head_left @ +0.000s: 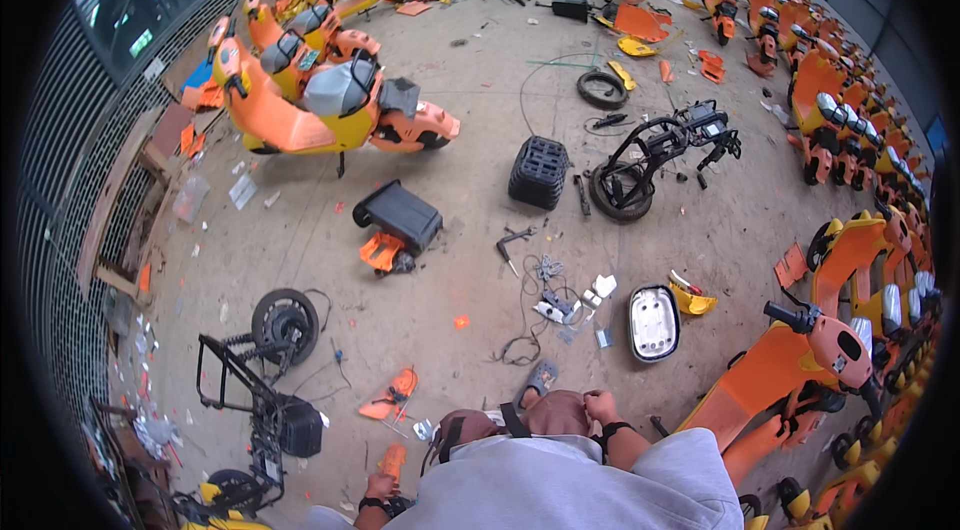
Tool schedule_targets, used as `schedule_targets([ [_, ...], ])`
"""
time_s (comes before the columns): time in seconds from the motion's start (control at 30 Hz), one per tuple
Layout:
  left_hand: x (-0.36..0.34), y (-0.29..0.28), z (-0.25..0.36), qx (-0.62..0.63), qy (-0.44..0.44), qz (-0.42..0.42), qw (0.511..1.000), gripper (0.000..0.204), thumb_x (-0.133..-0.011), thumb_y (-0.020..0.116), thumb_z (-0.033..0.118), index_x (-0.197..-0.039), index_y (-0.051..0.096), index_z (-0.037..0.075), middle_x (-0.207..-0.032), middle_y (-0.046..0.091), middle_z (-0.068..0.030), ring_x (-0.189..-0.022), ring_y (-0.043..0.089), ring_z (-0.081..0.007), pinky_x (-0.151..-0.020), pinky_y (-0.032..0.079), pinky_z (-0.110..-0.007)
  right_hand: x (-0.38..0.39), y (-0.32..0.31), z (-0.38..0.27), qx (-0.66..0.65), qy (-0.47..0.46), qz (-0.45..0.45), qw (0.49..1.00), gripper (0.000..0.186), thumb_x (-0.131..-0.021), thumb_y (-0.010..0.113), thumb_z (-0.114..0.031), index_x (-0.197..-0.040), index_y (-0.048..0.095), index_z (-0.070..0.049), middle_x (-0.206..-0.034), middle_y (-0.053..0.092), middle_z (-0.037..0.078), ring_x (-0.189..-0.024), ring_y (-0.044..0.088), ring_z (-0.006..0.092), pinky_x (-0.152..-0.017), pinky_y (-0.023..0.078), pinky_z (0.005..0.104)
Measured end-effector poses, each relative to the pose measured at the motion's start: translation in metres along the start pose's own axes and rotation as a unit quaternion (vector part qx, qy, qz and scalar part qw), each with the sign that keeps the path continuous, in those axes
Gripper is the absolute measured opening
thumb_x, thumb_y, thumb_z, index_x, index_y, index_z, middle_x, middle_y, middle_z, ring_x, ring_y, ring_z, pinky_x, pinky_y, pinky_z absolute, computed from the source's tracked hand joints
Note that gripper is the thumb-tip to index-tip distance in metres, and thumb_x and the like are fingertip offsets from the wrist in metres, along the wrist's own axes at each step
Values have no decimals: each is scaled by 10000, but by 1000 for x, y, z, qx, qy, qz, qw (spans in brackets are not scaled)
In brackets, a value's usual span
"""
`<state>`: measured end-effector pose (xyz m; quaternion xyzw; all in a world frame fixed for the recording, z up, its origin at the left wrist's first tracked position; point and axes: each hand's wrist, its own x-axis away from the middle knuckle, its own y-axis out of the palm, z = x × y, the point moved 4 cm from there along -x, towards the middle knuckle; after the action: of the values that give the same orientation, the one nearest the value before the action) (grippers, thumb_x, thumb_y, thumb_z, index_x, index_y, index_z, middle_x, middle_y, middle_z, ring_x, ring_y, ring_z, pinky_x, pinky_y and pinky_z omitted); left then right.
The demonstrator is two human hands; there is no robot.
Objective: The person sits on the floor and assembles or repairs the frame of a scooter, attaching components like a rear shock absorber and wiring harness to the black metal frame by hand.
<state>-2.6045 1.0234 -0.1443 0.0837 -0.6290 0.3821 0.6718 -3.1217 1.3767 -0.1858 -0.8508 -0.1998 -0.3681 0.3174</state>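
Observation:
At the lower edge, my left hand [379, 487] is closed round the near end of an orange plastic piece [392, 461], which points away from me. My right hand [600, 406] is curled closed beside my brown-clad knee [560, 414]; whatever it holds, if anything, is hidden. Just beyond my left hand lies an orange scooter panel [390, 396] with a thin tool or rod by it. A grey clog [541, 376] shows on my foot. Dark straps circle both wrists.
A stripped scooter frame [262, 420] lies left, another frame [655, 155] ahead. A black bin [400, 217], black crate [539, 173], cables [548, 305] and white-lined tray [655, 323] are on the floor. Orange scooters stand left [310, 110] and close right [770, 370].

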Motion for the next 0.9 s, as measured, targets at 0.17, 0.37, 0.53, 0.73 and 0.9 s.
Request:
schedule_targets([
  [0.17, 7, 38, 170, 6, 101, -5, 995, 224, -929, 526, 123, -1080, 574, -36, -832, 661, -165, -620, 674, -262, -542, 568, -371, -68, -40, -125, -36, -46, 18, 998, 316, -853, 559, -200, -1081, 715, -45, -754, 727, 77, -550, 623, 125, -477, 513, 282],
  [0.37, -39, 76, 363, -42, 221, -55, 973, 264, -945, 519, 115, -1153, 554, -44, -872, 686, -197, -703, 703, -285, -602, 590, -367, -121, -69, -201, -69, -42, 31, 996, 329, -872, 559, -184, -1122, 683, -9, -759, 726, 91, -501, 599, 127, -447, 489, 279],
  [0.53, -107, 83, 528, -161, 150, -114, 969, 243, -919, 533, 125, -1117, 593, -3, -850, 709, -162, -690, 695, -235, -603, 567, -361, -162, -83, -197, -139, 66, 160, 975, 301, -884, 538, -171, -1054, 671, 38, -745, 722, 111, -491, 597, 142, -424, 472, 293],
  [0.73, -131, 80, 784, 21, 254, -49, 966, 203, -946, 493, 146, -1056, 570, -6, -761, 672, -137, -605, 670, -234, -493, 534, -307, -136, -28, -218, -101, 207, 89, 969, 302, -845, 607, -183, -1037, 699, 32, -846, 732, 111, -657, 667, 196, -552, 535, 341],
  [0.9, -129, 106, 914, -63, 340, -115, 931, 152, -954, 498, 69, -1031, 576, -38, -751, 654, -122, -582, 649, -184, -457, 515, -278, -133, -8, -275, -177, 197, 133, 955, 327, -834, 632, -158, -1094, 687, 32, -899, 725, 160, -777, 698, 227, -711, 553, 357],
])
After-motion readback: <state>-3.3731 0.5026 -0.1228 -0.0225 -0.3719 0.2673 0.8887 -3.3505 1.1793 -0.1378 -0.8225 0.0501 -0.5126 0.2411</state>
